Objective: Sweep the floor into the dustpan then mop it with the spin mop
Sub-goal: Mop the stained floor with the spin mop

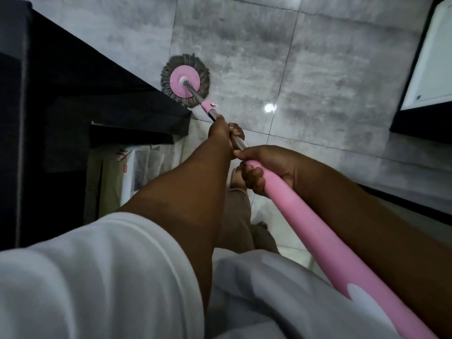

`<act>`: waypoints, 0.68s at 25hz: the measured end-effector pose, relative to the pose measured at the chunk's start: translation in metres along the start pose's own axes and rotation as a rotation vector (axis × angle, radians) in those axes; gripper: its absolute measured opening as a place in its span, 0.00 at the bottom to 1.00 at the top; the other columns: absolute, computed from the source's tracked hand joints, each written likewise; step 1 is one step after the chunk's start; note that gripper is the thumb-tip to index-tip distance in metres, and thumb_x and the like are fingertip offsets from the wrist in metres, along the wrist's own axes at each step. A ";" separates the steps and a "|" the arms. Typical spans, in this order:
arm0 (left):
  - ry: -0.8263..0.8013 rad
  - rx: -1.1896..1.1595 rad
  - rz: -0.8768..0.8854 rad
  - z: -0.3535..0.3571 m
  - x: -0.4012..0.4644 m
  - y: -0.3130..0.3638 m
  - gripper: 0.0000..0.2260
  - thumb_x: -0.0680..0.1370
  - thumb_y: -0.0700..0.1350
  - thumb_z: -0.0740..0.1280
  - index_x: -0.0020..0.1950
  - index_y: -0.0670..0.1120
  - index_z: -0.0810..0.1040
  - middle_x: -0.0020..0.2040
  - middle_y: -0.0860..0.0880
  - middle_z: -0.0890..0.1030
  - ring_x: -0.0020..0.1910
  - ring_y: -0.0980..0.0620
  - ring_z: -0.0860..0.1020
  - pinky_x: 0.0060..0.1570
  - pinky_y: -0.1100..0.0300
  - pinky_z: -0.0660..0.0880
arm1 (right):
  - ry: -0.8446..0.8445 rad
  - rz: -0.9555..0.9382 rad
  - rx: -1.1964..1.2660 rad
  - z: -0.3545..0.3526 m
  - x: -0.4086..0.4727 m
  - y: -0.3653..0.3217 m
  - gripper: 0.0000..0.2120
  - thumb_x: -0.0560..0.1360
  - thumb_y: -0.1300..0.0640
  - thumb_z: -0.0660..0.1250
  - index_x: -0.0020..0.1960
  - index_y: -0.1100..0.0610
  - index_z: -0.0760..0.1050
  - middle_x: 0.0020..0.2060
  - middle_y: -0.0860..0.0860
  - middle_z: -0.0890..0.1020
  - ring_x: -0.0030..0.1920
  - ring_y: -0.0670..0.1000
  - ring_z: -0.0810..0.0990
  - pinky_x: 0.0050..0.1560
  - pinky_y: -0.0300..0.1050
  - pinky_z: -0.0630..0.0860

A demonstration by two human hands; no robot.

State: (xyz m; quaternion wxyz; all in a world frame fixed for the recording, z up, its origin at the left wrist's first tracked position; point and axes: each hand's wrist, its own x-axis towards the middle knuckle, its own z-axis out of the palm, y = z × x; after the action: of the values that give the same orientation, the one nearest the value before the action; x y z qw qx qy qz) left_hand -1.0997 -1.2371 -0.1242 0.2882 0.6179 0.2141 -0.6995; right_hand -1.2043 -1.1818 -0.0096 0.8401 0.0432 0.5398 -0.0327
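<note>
The spin mop's round head [185, 80], a pink disc ringed with grey strands, lies flat on the grey tiled floor [318, 69] right beside a dark cabinet. Its handle [315, 231] runs from the head back toward me, metal near the head and pink foam near my body. My left hand [226, 130] grips the metal part of the shaft, farther down. Closer to me, my right hand [264, 170] grips the top of the pink foam grip. No dustpan or bucket is in view.
A dark cabinet [97, 99] fills the left side, its corner next to the mop head. Papers or boxes [144, 165] lie on the floor below it. A white panel in a dark frame [430, 69] stands at right. My foot [238, 177] is under the handle.
</note>
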 end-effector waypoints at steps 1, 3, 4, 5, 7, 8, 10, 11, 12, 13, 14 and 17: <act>-0.002 0.020 -0.001 -0.001 -0.002 -0.014 0.23 0.82 0.58 0.58 0.32 0.47 0.61 0.17 0.52 0.62 0.12 0.57 0.61 0.16 0.74 0.57 | 0.005 -0.008 0.018 -0.007 -0.006 0.012 0.16 0.81 0.54 0.60 0.37 0.59 0.73 0.18 0.48 0.68 0.15 0.43 0.64 0.14 0.33 0.63; -0.023 0.043 -0.011 -0.007 -0.008 -0.052 0.22 0.83 0.57 0.57 0.33 0.47 0.61 0.17 0.53 0.62 0.12 0.58 0.62 0.16 0.74 0.58 | 0.015 -0.014 0.048 -0.024 -0.022 0.047 0.18 0.81 0.54 0.61 0.34 0.58 0.72 0.18 0.48 0.68 0.15 0.43 0.64 0.14 0.33 0.63; -0.031 0.073 -0.026 -0.010 -0.012 -0.072 0.22 0.83 0.57 0.57 0.33 0.47 0.61 0.18 0.53 0.62 0.13 0.58 0.61 0.17 0.72 0.59 | 0.019 -0.016 0.073 -0.032 -0.029 0.066 0.19 0.81 0.53 0.61 0.32 0.57 0.71 0.18 0.48 0.68 0.15 0.43 0.64 0.14 0.33 0.62; -0.030 0.116 -0.049 -0.015 -0.016 -0.094 0.22 0.83 0.58 0.57 0.33 0.47 0.61 0.19 0.53 0.62 0.13 0.58 0.61 0.18 0.71 0.60 | 0.023 -0.017 0.107 -0.040 -0.037 0.085 0.19 0.81 0.53 0.61 0.32 0.57 0.70 0.18 0.48 0.67 0.15 0.43 0.64 0.14 0.33 0.62; -0.026 0.191 -0.095 -0.028 -0.026 -0.144 0.22 0.82 0.58 0.58 0.33 0.48 0.61 0.20 0.53 0.63 0.14 0.57 0.61 0.18 0.70 0.60 | 0.028 -0.023 0.184 -0.057 -0.052 0.134 0.19 0.81 0.53 0.60 0.32 0.57 0.68 0.18 0.48 0.67 0.15 0.43 0.64 0.14 0.32 0.61; -0.028 0.217 -0.111 -0.034 -0.032 -0.168 0.21 0.82 0.57 0.59 0.34 0.48 0.61 0.22 0.52 0.63 0.14 0.57 0.61 0.18 0.71 0.60 | 0.027 -0.029 0.222 -0.066 -0.059 0.158 0.19 0.81 0.53 0.59 0.32 0.57 0.67 0.18 0.48 0.67 0.15 0.43 0.64 0.14 0.32 0.61; -0.033 0.263 -0.127 -0.046 -0.044 -0.212 0.19 0.83 0.55 0.58 0.35 0.48 0.61 0.22 0.52 0.63 0.14 0.56 0.61 0.18 0.73 0.59 | 0.017 -0.034 0.308 -0.082 -0.071 0.205 0.18 0.80 0.53 0.60 0.33 0.57 0.66 0.19 0.48 0.66 0.15 0.43 0.64 0.15 0.32 0.61; -0.035 0.291 -0.131 -0.054 -0.051 -0.233 0.19 0.83 0.55 0.58 0.36 0.47 0.62 0.20 0.51 0.63 0.14 0.56 0.61 0.18 0.73 0.59 | 0.004 -0.025 0.357 -0.087 -0.078 0.228 0.18 0.80 0.53 0.60 0.33 0.57 0.66 0.19 0.48 0.66 0.15 0.43 0.64 0.15 0.32 0.61; -0.038 0.332 -0.139 -0.061 -0.058 -0.253 0.19 0.84 0.54 0.57 0.36 0.47 0.62 0.19 0.51 0.62 0.13 0.56 0.60 0.18 0.73 0.59 | -0.014 -0.012 0.412 -0.092 -0.085 0.248 0.16 0.79 0.53 0.61 0.34 0.57 0.65 0.20 0.48 0.66 0.15 0.43 0.64 0.15 0.31 0.61; -0.041 0.377 -0.154 -0.068 -0.065 -0.271 0.19 0.84 0.55 0.56 0.36 0.47 0.61 0.18 0.51 0.62 0.13 0.56 0.60 0.18 0.74 0.59 | -0.037 0.000 0.470 -0.095 -0.092 0.266 0.15 0.77 0.53 0.61 0.34 0.57 0.65 0.20 0.48 0.67 0.15 0.43 0.65 0.16 0.31 0.61; -0.045 0.427 -0.165 -0.078 -0.072 -0.290 0.20 0.84 0.55 0.56 0.36 0.47 0.61 0.17 0.51 0.62 0.12 0.56 0.60 0.18 0.74 0.59 | -0.062 0.008 0.528 -0.096 -0.098 0.287 0.13 0.76 0.53 0.61 0.35 0.57 0.66 0.20 0.48 0.67 0.15 0.42 0.65 0.16 0.30 0.60; -0.030 0.513 -0.192 -0.097 -0.083 -0.316 0.20 0.84 0.55 0.56 0.36 0.46 0.61 0.16 0.51 0.61 0.11 0.56 0.60 0.17 0.73 0.60 | -0.111 -0.009 0.621 -0.095 -0.105 0.326 0.11 0.75 0.53 0.62 0.36 0.57 0.67 0.20 0.48 0.69 0.16 0.43 0.66 0.17 0.31 0.61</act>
State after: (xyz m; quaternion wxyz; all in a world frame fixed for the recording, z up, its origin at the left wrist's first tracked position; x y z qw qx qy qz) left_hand -1.2332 -0.9280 -0.0744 0.0578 0.6372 0.0834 -0.7640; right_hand -1.3009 -0.8470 0.0591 0.8149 0.2931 0.4573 -0.2020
